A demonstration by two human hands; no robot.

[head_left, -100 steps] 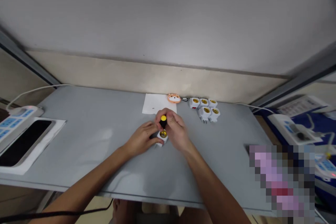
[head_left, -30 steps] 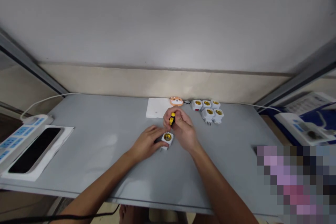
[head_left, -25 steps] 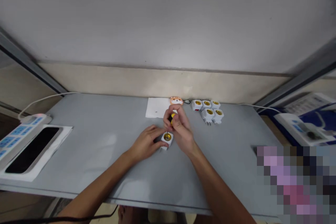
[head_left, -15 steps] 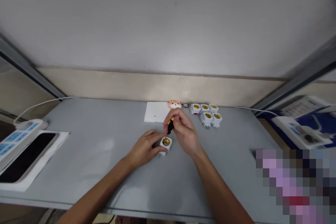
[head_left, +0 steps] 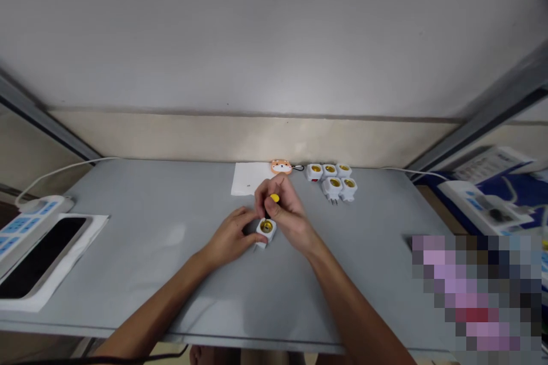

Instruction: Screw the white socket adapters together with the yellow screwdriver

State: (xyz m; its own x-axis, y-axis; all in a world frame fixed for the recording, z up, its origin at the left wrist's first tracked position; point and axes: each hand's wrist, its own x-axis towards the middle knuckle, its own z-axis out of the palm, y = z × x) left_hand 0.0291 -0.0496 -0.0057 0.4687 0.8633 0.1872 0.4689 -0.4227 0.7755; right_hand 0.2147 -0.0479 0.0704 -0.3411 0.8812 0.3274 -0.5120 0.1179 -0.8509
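Note:
On the grey table (head_left: 141,222), a white lamp socket adapter (head_left: 266,230) with a brass-coloured threaded inside lies between my hands. The thumb and fingers of my left hand (head_left: 233,236) grip it from the left. My right hand (head_left: 286,211) is closed around a small screwdriver (head_left: 274,198) with a yellow and black handle. It is held tip-down over the far side of the socket; the tip itself is hidden by the fingers and the rim.
Behind are several more socket adapters (head_left: 329,174), an orange animal-face case (head_left: 281,167) and white paper (head_left: 248,178) with a tiny dark piece. At left lie a phone (head_left: 45,256) and a power strip (head_left: 32,222). Another power strip (head_left: 483,211) stands at right.
The screwdriver has turned and tilted in my right hand, so its yellow end now shows. My left hand keeps its hold on the socket. The whole view has shifted slightly.

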